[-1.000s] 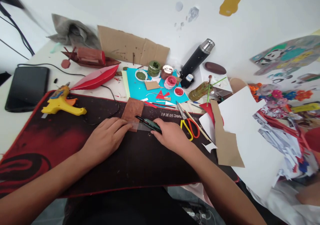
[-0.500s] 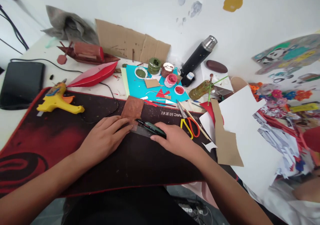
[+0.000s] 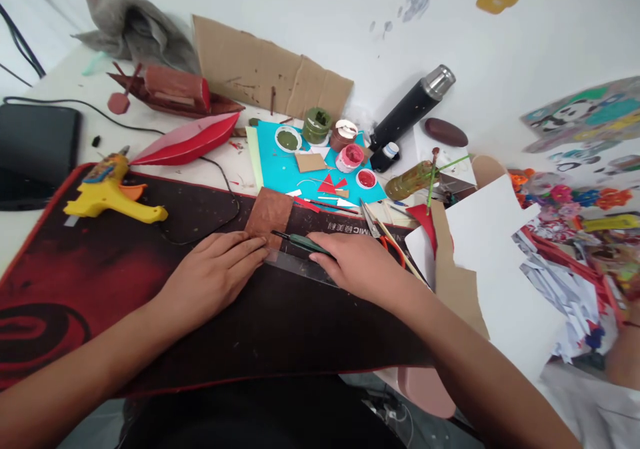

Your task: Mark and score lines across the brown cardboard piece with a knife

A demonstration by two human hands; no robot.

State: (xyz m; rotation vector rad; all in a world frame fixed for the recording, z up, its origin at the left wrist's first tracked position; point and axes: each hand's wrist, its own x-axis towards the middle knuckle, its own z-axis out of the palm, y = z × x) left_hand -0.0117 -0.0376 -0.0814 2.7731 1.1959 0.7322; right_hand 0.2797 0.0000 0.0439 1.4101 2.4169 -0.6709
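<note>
A: How is the right grip [image 3: 357, 262] posed?
B: Closed around a slim green tool [image 3: 303, 242], thumb on the near side, tip pointing left to the brown piece [image 3: 270, 216]; its forearm slants in from the lower right
A: And the left grip [image 3: 223, 266]?
B: Palm down and flat, 0 things clasped, fingers stretched close together toward the right grip, pressing at the brown piece's near end and over 1 end of a clear strip [image 3: 305, 270]
A: Where exactly is that brown piece?
B: On the dark mat [image 3: 270, 336], just beyond the left grip's fingertips, leftward of the right grip
</note>
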